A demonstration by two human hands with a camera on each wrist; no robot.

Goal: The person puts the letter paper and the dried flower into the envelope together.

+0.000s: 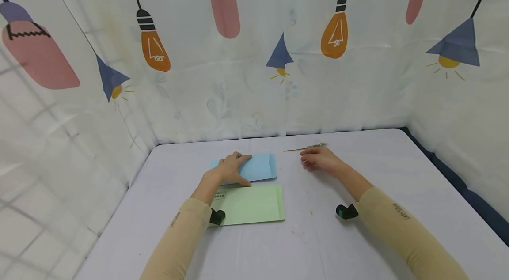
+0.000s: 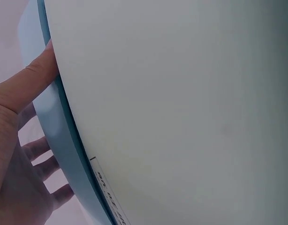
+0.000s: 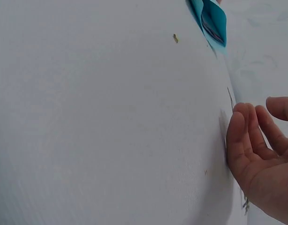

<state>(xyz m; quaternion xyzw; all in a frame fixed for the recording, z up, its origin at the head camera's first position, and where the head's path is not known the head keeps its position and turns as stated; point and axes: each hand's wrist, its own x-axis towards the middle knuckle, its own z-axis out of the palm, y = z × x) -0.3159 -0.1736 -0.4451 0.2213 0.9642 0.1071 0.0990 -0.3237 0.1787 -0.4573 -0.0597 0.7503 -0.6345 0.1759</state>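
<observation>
My left hand (image 1: 229, 169) spans the blue envelope (image 1: 260, 167), thumb at its near edge and fingers at the far one, holding it across its width. In the right wrist view the mouth of the blue envelope (image 3: 214, 23) bulges apart, with something darker inside. A pale green envelope (image 1: 250, 205) with a small printed box lies just nearer, under my left wrist. My right hand (image 1: 321, 159) hovers over the table, fingers loosely bent and thumb apart, with nothing between them. Right behind it lies a thin dried sprig (image 1: 304, 148), partly hidden by the hand in the right wrist view.
The white-covered table (image 1: 318, 244) carries small brown bits (image 3: 176, 38) near its middle. A white curtain (image 1: 246, 94) printed with lamps and bulbs hangs behind and at both sides. Dark cloth (image 1: 457, 178) runs along the right edge.
</observation>
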